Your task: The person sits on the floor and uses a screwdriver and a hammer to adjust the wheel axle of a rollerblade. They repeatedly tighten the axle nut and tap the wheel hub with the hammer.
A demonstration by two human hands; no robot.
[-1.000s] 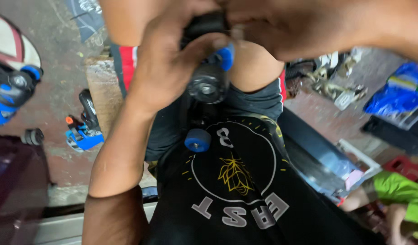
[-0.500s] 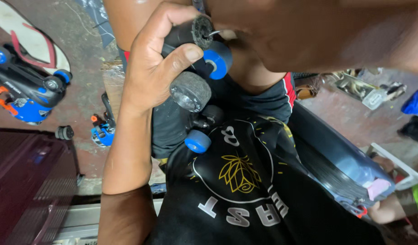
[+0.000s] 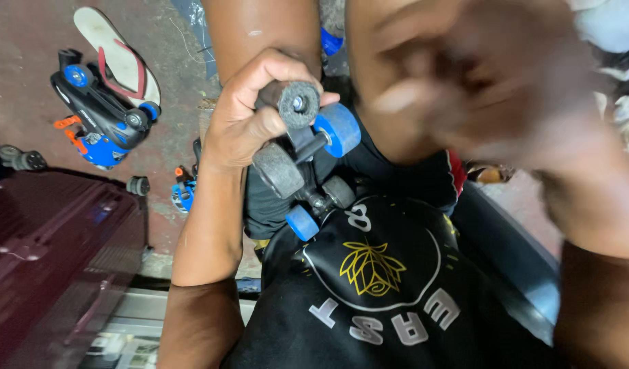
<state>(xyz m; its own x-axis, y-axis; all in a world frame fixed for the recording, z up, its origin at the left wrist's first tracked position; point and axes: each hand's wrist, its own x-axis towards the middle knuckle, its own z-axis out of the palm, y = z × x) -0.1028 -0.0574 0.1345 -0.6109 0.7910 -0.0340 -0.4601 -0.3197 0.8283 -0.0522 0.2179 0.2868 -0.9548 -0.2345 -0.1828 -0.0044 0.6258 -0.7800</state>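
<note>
Above reddish floor (image 3: 34, 61), left hand (image 3: 242, 126) grips roller skate (image 3: 307, 160); right hand (image 3: 478, 75) blurred beside

Right hand (image 3: 478, 75): motion-blurred smear right of black roller-skate chassis with grey and blue wheels (image 3: 307, 160); grip state unreadable, fingers indistinct. Chassis boot side hidden against black printed shirt (image 3: 369, 294); left hand (image 3: 242, 123) covers chassis's upper-left part. Blue wheel (image 3: 330, 42) above chassis mostly hidden between legs. White flip-flop with red strap (image 3: 116, 58) far left of chassis, heel under blue-black skate (image 3: 99, 119). Clutter at right edge blurred, unidentifiable.
</note>
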